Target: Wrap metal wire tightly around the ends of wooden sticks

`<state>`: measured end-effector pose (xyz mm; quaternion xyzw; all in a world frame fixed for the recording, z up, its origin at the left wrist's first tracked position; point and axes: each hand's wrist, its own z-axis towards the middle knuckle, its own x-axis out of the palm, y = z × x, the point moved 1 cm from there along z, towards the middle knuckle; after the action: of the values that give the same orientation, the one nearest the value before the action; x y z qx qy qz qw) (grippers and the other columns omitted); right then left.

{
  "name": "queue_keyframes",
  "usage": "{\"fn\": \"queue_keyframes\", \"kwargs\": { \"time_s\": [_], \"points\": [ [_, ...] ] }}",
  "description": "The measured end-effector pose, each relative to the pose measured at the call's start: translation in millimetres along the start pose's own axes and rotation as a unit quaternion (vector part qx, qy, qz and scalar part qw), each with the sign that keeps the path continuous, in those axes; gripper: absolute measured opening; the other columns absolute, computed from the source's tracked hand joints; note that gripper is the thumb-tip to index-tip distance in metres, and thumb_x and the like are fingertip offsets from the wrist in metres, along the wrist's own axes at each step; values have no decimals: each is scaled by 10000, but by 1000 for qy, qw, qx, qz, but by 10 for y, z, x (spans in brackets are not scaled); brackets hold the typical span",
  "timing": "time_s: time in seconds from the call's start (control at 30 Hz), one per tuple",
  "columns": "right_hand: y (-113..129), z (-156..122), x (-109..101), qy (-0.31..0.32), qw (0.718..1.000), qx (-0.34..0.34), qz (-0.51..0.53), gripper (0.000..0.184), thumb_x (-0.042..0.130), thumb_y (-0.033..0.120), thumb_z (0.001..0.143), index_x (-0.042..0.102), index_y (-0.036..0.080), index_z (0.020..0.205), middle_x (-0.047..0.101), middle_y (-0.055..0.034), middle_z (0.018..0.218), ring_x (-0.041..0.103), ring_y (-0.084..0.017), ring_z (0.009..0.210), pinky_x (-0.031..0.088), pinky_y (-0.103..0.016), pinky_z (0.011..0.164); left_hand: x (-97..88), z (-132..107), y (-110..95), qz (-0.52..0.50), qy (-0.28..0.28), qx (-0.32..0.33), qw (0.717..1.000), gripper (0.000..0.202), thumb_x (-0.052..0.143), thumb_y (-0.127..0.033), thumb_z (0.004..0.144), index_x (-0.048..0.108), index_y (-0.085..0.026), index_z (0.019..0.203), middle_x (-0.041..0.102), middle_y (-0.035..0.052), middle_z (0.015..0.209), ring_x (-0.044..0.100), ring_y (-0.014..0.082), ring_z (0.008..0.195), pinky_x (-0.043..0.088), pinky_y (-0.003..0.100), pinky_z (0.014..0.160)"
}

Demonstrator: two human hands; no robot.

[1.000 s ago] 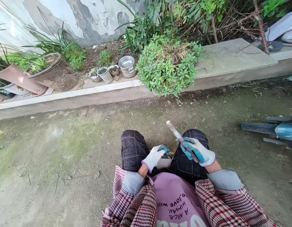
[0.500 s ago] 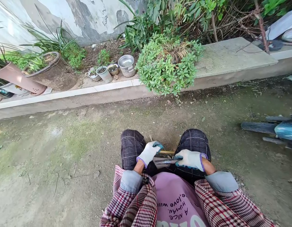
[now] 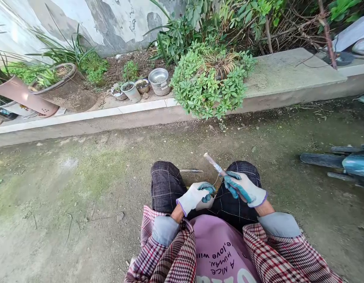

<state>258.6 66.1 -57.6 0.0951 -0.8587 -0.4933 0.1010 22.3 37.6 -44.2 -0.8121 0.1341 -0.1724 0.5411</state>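
My right hand [image 3: 242,188], in a white glove with a blue-green palm, is closed around a short stick [image 3: 215,163] wound with shiny wire or thread. The stick tilts up to the left, its pale end away from me. My left hand [image 3: 197,195], gloved the same way, is pinched with its fingers curled together. A thin pale strand [image 3: 217,179] arcs from its fingertips up toward the wound stick. On the ground beyond my left hand lies a thin rod [image 3: 192,170]. A yellowish piece shows partly between my knees, mostly hidden by my hands.
Ahead runs a low planter ledge [image 3: 119,112] with a large clay pot [image 3: 69,92], small pots, a metal pot [image 3: 159,84] and a bushy plant [image 3: 211,94]. A bluish wheeled thing [image 3: 355,161] stands at the right. My checked trouser knees flank my hands.
My right hand has turned and lifted the wound stick from lying level to pointing up and away. My left hand has shifted slightly right, and a thin strand now shows between the hands.
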Motion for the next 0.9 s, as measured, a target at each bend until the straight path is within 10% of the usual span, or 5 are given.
{"fn": "queue_keyframes", "kwargs": {
  "time_s": [0.13, 0.33, 0.6, 0.77, 0.9],
  "points": [
    [106, -126, -19, 132, 990, -14, 40, 489, 796, 625, 774, 630, 175, 865, 590, 24, 626, 418, -75, 387, 336, -227, 336, -66, 78, 90, 41, -21, -20, 999, 196, 808, -327, 810, 725, -156, 764, 721, 48, 790, 659, 193, 857, 561, 321, 896],
    [121, -159, 23, 311, 934, 65, -165, 287, 719, 370, 781, 745, 157, 971, 663, 8, 710, 501, -87, 500, 387, -217, 457, -308, 153, 48, 51, -88, -55, 993, 135, 705, -277, 810, 700, -148, 773, 643, 9, 724, 546, 139, 690, 477, 271, 686],
    [-63, 58, 43, 110, 903, 28, -415, 218, 668, 343, 836, 768, 173, 930, 688, -37, 737, 549, -147, 605, 395, -272, 549, -289, 65, -93, 154, -57, -19, 986, 131, 666, -260, 852, 735, -150, 832, 735, 39, 857, 621, 169, 834, 531, 285, 822],
    [-95, 77, -45, 13, 982, 16, -187, 457, 678, 598, 853, 697, 178, 1030, 601, 19, 664, 479, -130, 497, 402, -268, 445, -48, 51, 53, 89, -40, -23, 995, 167, 714, -308, 864, 752, -146, 866, 751, 65, 862, 680, 195, 882, 572, 326, 891],
    [-103, 14, -27, 61, 998, 1, -7, 501, 787, 645, 770, 632, 189, 907, 621, 20, 685, 451, -92, 434, 387, -242, 364, 4, 63, 124, 76, -9, -7, 997, 179, 761, -325, 848, 728, -155, 802, 760, 66, 866, 692, 211, 947, 563, 357, 990]
  ]
}}
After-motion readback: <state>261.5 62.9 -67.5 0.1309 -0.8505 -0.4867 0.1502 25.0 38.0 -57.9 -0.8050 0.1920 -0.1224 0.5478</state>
